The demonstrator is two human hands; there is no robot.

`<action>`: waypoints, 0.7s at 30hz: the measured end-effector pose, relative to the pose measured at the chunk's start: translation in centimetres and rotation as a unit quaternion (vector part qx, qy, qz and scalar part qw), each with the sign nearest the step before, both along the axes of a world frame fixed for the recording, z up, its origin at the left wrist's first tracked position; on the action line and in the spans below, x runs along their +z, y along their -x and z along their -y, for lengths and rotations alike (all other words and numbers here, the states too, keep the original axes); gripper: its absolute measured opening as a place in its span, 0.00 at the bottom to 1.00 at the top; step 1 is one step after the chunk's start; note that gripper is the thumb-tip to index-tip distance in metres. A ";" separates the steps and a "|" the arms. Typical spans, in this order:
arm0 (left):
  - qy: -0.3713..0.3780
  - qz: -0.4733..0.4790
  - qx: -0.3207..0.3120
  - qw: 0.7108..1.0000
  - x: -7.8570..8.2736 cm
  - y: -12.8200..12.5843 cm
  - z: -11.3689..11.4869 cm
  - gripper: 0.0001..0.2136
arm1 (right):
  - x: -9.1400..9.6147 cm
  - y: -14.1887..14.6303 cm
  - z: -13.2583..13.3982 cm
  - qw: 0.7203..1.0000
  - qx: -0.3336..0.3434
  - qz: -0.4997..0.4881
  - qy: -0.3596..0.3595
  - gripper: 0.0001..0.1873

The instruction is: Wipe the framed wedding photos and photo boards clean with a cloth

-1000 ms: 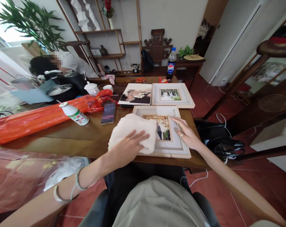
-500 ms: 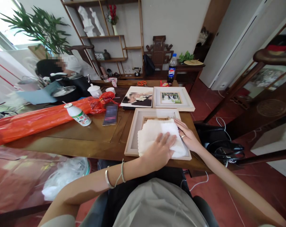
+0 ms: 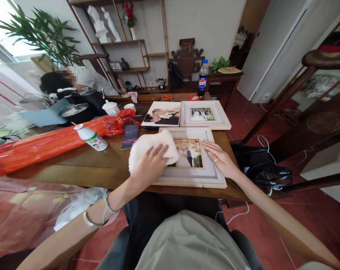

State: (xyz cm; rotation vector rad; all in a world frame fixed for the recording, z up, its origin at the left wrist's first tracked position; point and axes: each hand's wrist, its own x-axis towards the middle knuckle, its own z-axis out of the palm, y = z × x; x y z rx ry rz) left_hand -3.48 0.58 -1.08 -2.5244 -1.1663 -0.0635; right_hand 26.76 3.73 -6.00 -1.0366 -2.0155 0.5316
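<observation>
A folded white cloth [image 3: 147, 150] lies over the left side of a pale wooden picture frame [image 3: 214, 182] and hangs past its left edge. My left hand [image 3: 154, 161] holds the cloth from above, its fingers over the top and its thumb hidden. Resting on the frame's right side is my right hand [image 3: 219, 157], fingers stretched out and holding nothing. Between my hands, a framed photo [image 3: 189, 153] shows through the front, partly covered by the cloth.
Behind lie a second framed picture [image 3: 202, 113] and a photo album [image 3: 161, 114]. To the left are a phone [image 3: 130, 135], a white bottle [image 3: 91, 138] and a long red-wrapped bundle [image 3: 54, 140]. A cola bottle [image 3: 202, 80] stands at the back; a person [image 3: 85, 78] sits far left.
My left hand has moved left with the cloth, uncovering most of the photo. My right hand stays at the frame's right side and no longer touches the cloth.
</observation>
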 end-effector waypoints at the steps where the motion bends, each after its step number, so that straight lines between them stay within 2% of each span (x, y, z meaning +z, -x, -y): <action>1: 0.000 0.006 -0.005 1.000 -0.3 -0.3 0.0 0.10 | 0.0 0.0 0.0 1.000 0.001 0.001 -0.002 0.21; 5: 0.022 0.030 -0.053 0.998 -1.1 -3.2 1.3 0.10 | 0.1 0.0 0.0 1.000 -0.002 0.013 -0.005 0.21; 9: 0.060 0.066 -0.141 0.986 -0.7 -6.9 3.5 0.10 | 0.0 -0.1 0.0 1.000 -0.002 0.021 -0.007 0.20; 12: 0.074 0.080 -0.178 0.978 -0.3 -8.0 4.2 0.10 | -0.2 -0.3 0.0 1.000 0.002 0.021 -0.013 0.21; 14: 0.075 0.070 -0.161 0.982 -0.3 -7.5 4.1 0.10 | -0.3 -0.3 0.0 1.000 0.001 0.025 -0.012 0.21; 16: 0.075 0.046 -0.115 0.990 -0.3 -6.1 3.3 0.11 | -0.4 -0.3 0.0 1.000 0.001 0.029 -0.011 0.21; 21: 0.048 0.008 0.033 0.998 -0.1 -2.0 -0.6 0.13 | -0.5 -0.3 -0.1 1.000 0.008 0.022 -0.012 0.21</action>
